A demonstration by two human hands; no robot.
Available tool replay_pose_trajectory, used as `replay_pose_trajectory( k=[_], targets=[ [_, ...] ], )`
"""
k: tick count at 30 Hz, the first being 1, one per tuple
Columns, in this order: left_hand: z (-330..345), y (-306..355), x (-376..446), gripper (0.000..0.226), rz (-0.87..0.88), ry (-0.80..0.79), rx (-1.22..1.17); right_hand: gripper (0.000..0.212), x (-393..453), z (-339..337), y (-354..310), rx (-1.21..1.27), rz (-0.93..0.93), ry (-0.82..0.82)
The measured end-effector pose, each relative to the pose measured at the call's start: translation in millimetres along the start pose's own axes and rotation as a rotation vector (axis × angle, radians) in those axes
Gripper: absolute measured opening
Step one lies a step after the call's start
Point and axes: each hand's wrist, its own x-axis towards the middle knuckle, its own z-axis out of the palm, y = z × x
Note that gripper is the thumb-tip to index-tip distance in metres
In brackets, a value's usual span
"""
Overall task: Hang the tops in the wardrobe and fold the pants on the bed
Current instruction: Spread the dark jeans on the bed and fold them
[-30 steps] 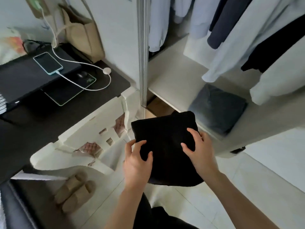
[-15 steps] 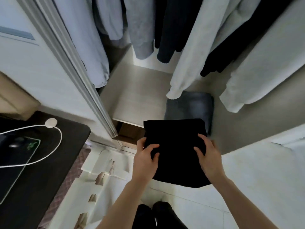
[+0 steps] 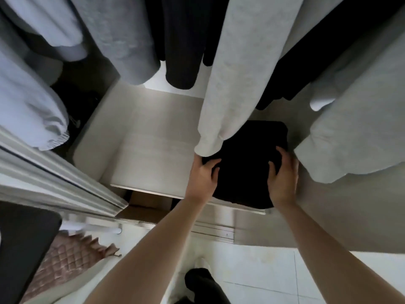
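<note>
A folded pair of black pants (image 3: 247, 163) lies flat over the wardrobe shelf (image 3: 153, 141), near its front edge. My left hand (image 3: 202, 178) grips its left side and my right hand (image 3: 282, 176) grips its right side, thumbs on top. The grey folded garment seen earlier on this spot is hidden under the black pants. Hanging tops fill the upper part of the wardrobe: a light grey sleeve (image 3: 223, 95) hangs just above the pants and touches the far left corner, a black top (image 3: 182, 40) hangs behind it.
The wardrobe's sliding door frame (image 3: 54, 178) runs diagonally at the left. A black desk corner (image 3: 24, 242) sits at lower left. A white garment (image 3: 355, 132) hangs close at the right. White floor tiles (image 3: 263, 270) lie below.
I have stepped closer to the wardrobe and carried the black pants forward, onto the shelf spot where the grey folded garment lay. Both hands kept their hold.
</note>
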Motion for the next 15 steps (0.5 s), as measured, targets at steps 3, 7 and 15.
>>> replay_pose_trajectory(
  k=[3,7,15],
  targets=[
    [20.4,-16.7,23.5,0.056,-0.155,-0.256,0.072,0.063,26.5,23.4,14.3,-0.095,0.093,-0.199],
    [39.9,-45.2,17.1,0.094,-0.344,-0.668,0.254,0.091,19.6,45.0,39.4,-0.298,0.222,-0.627],
    [36.0,-61.1,-4.9,0.082,-0.192,-0.515,0.338,0.100,-14.6,38.0,55.5,-0.420,0.132,-0.669]
  ],
)
